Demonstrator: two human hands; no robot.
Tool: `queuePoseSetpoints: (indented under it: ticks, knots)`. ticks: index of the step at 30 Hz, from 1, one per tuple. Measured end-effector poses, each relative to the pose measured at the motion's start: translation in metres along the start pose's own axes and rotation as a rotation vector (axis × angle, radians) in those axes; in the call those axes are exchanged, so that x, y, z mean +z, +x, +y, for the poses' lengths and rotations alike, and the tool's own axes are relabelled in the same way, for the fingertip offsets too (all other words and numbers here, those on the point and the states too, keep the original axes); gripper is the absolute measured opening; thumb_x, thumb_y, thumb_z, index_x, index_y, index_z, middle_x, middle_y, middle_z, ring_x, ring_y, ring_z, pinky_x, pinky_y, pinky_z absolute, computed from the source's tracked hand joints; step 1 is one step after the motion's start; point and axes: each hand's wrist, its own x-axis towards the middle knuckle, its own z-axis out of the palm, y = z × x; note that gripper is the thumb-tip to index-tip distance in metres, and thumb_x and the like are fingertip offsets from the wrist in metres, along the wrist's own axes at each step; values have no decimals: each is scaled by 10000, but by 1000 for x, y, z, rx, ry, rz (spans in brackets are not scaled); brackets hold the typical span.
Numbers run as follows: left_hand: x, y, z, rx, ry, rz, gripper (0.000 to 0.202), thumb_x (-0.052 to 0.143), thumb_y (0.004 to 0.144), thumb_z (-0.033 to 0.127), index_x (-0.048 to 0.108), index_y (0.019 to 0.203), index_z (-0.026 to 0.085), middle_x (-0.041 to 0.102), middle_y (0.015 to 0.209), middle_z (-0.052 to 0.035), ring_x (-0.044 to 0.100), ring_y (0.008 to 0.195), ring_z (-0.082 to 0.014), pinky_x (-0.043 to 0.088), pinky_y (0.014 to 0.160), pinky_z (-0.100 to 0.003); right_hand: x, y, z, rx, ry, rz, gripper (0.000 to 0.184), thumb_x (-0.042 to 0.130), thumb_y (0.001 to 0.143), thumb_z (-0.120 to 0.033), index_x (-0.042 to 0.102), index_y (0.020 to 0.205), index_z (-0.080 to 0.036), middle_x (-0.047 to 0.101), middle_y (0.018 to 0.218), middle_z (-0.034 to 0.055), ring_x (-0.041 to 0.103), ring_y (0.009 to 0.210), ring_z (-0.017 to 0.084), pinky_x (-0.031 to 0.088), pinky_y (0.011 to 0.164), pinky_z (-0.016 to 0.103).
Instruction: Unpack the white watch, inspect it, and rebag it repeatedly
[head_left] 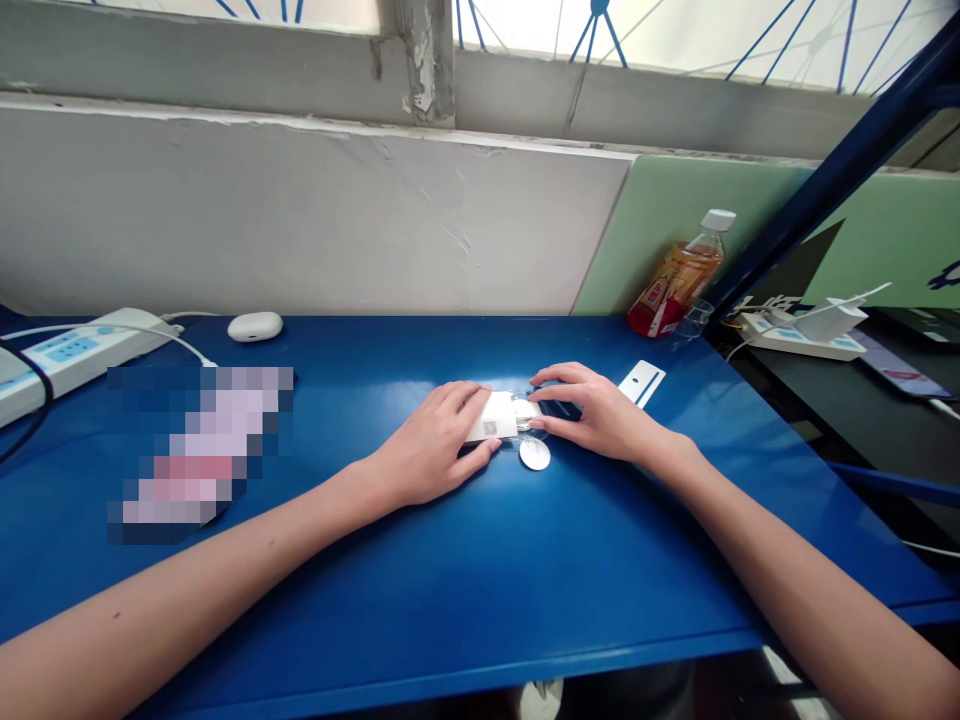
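On the blue desk (420, 620), a small flat white box (496, 412) with a printed square code lies between my hands. My left hand (439, 445) is closed around its left end, thumb along the near edge and fingers on the far edge. Clear plastic and a white piece (528, 409) show at the box's right end. My right hand (592, 408) curves around that end, thumb and fingertips at the plastic's two sides. What lies under my right palm is partly hidden. A white round disc (535, 453) sits just in front of the box.
Beyond my right hand lies a white card (643, 382) with a dark stripe. A drink bottle (679, 275) leans at the back right. At left are a white earbud case (255, 327), a power strip (82, 355) and a blurred-out flat object (214, 440). A blue metal post (832, 150) rises at right.
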Motion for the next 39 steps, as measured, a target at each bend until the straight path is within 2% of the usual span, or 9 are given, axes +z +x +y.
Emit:
queuePoseSetpoints:
  ticks: [7,12,17,20,23,26,28,34,39]
  knots:
    - [1,1,1,-10,-31,13,505,445,984,442,483,1362,111,542,1359,-216,496,1278,-372,432,1050,-556,11,2,-5,93,69,61,188,734,854,-343,779,1019,-266,721,1131,85,634,1120,284,541,963,480]
    - [1,0,2,-7,-39,26,502,446,982,432,489,1360,104,545,1353,-225,498,1277,-378,429,1049,-565,21,6,-13,147,89,143,168,768,815,-320,794,970,-261,695,1204,97,562,1242,319,479,1039,545]
    - [1,2,3,-6,-15,-5,510,460,976,402,475,1376,86,554,1355,-223,495,1299,-353,312,1136,-598,26,8,-16,239,104,155,177,747,813,-262,791,984,-251,685,1220,110,557,1252,319,465,1048,545]
    - [1,2,3,-27,-9,0,494,460,974,415,485,1377,130,562,1361,-198,493,1304,-345,293,1139,-614,20,6,-14,243,101,119,225,757,808,-311,773,1025,-252,657,1270,113,556,1263,320,464,1051,544]
    - [2,1,3,-41,-14,0,503,459,975,429,487,1380,132,558,1371,-196,486,1311,-349,293,1137,-619,10,3,-9,160,69,75,255,765,808,-371,771,1028,-241,635,1315,119,497,1331,338,437,1081,561]
    - [2,1,2,-45,-8,-8,506,461,975,434,487,1376,126,552,1381,-194,480,1317,-348,299,1137,-611,1,2,-9,97,40,25,149,705,864,-339,787,937,-239,654,1297,110,474,1356,345,452,1070,569]
    - [2,1,2,-46,5,-17,505,454,979,440,486,1370,121,549,1383,-195,479,1317,-346,307,1135,-600,-2,2,-13,80,34,-14,158,659,893,-312,786,936,-228,649,1314,114,462,1371,344,454,1077,564]
    - [2,1,2,-25,28,-41,512,420,1002,436,454,1386,98,541,1392,-203,451,1355,-339,264,1166,-588,-1,1,-30,105,82,-123,239,586,911,-229,743,1086,-190,551,1453,123,356,1455,333,381,1145,564]
    - [2,2,2,-20,15,-65,529,359,1028,442,427,1403,76,506,1438,-219,396,1413,-330,278,1179,-543,4,1,-30,148,217,-163,316,507,982,-335,698,1210,-228,494,1511,107,309,1482,317,332,1170,574]
